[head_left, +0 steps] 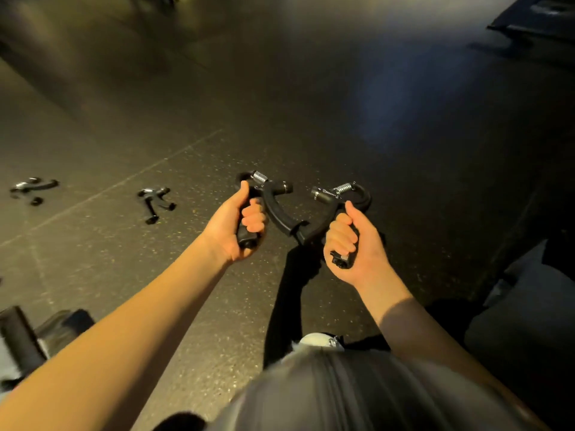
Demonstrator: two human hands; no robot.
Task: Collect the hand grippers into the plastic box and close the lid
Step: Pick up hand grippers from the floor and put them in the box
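Note:
I hold one black hand gripper with a steel spring in each hand, above a dark speckled floor. My left hand is closed around one handle of the left hand gripper. My right hand is closed around one handle of the right hand gripper. The free handles of the two cross and touch between my hands. Two more hand grippers lie on the floor to the left, one nearer and one further left. No plastic box is in view.
The rubber floor stretches ahead with tile seams. Dark gym equipment stands at the lower left. A dark mat or platform edge lies at the top right. Grey fabric sits at the right, my legs and a shoe below.

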